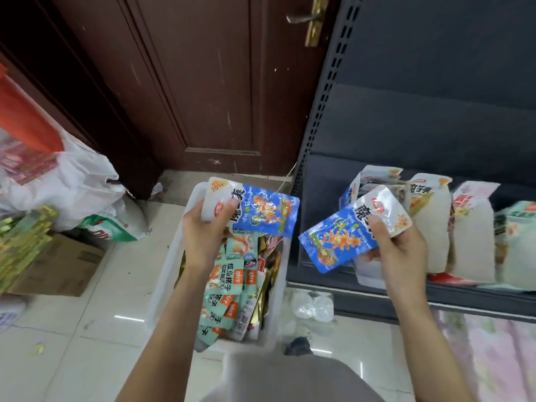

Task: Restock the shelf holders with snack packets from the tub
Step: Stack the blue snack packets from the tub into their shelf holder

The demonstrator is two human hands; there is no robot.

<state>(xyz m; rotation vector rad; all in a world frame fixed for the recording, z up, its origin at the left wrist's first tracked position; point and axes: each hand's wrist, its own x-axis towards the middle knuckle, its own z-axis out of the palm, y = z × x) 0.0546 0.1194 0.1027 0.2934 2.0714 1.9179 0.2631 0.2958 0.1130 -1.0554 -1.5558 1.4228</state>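
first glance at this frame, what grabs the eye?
Two bright blue snack packets, one gripped in the left hand over the white tub, the other gripped in the right hand in front of the dark shelf. The left one sits above teal packets piled in the tub. On the shelf, a row of white packets stands upright at right.
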